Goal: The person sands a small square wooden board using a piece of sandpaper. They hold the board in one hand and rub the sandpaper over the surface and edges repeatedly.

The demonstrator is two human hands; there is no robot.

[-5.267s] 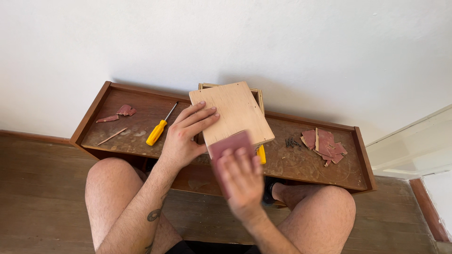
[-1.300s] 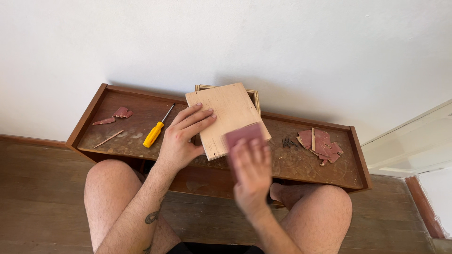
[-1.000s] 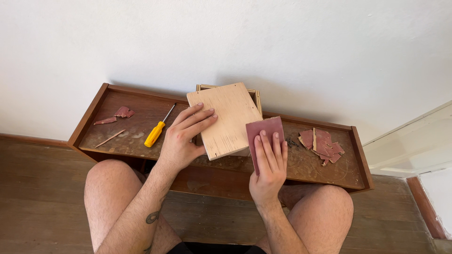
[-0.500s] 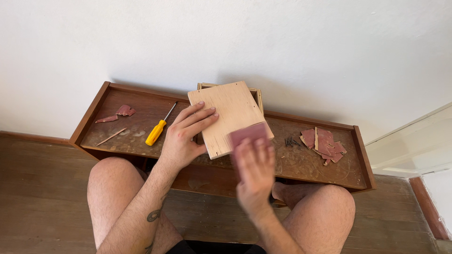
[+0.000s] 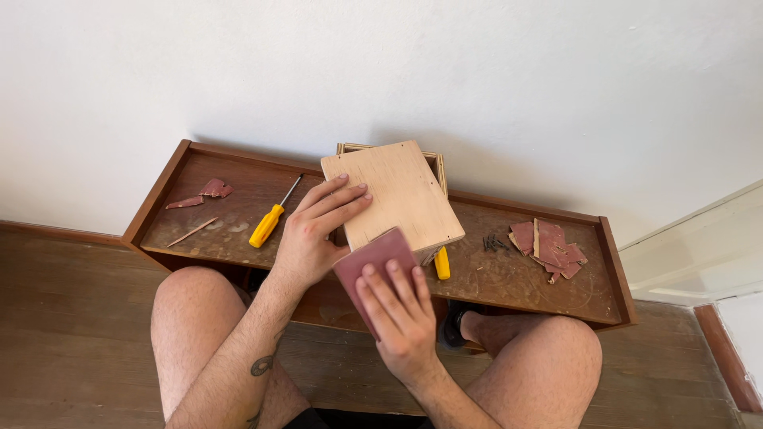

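Your right hand is pressing a reddish-brown sheet of sandpaper flat under extended fingers against the near edge of the pale plywood box. Your left hand is lying spread on the box's left side, bracing it, fingers open. Box is resting tilted on the dark wooden counter. Yellow-handled screwdriver is lying left of it; torn sandpaper scraps are lying right.
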